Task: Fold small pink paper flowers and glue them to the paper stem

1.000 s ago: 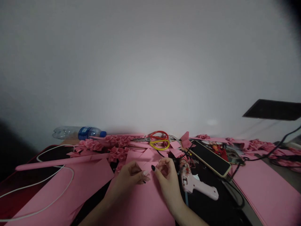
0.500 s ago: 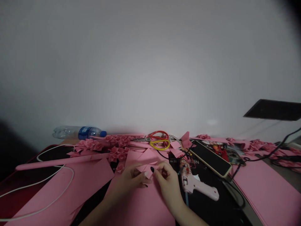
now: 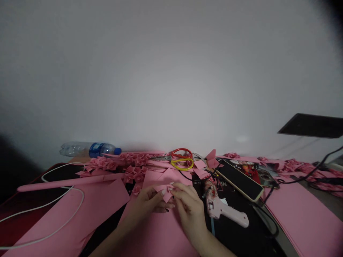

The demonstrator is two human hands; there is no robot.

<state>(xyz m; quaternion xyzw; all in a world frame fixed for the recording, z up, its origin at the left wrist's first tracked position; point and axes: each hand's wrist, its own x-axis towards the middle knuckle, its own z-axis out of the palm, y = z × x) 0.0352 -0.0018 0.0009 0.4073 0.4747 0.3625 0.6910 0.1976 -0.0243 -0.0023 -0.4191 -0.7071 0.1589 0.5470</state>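
Small folded pink paper piece [image 3: 167, 191] sits low centre of frame, held up just above a big pink sheet [image 3: 166, 228] on the tabletop [image 3: 241, 235]. Left hand [image 3: 148, 201] pinches it from the left, fingertips on its edge. Right hand [image 3: 189, 203] grips it from the right, fingers curled over the near side; dark-painted nail shows. Both hands grasping the same piece, touching each other around it.

Just right of the right hand: pink glue gun [image 3: 223, 210] lying flat on a dark mat, nozzle toward the far side. Further right, a phone [image 3: 239, 180] with dark screen, tilted, beside a printed picture card [image 3: 257, 171]. A black cable [image 3: 308, 171] runs off to the right edge. More pink sheets [image 3: 302, 214] on the right side.

Behind the hands: scissors [image 3: 179, 160] with red and yellow handles, loose pink scraps [image 3: 209, 160] near them. Left of the scissors, a cluster of folded pink paper flowers [image 3: 120, 166]. A long rolled pink paper tube [image 3: 66, 182] lies across the left side, a white cord [image 3: 59, 203] looping over another pink sheet [image 3: 80, 214] there. Plastic water bottle [image 3: 89, 150] with blue label and cap lies on its side at the far left, against the white wall [image 3: 171, 71].
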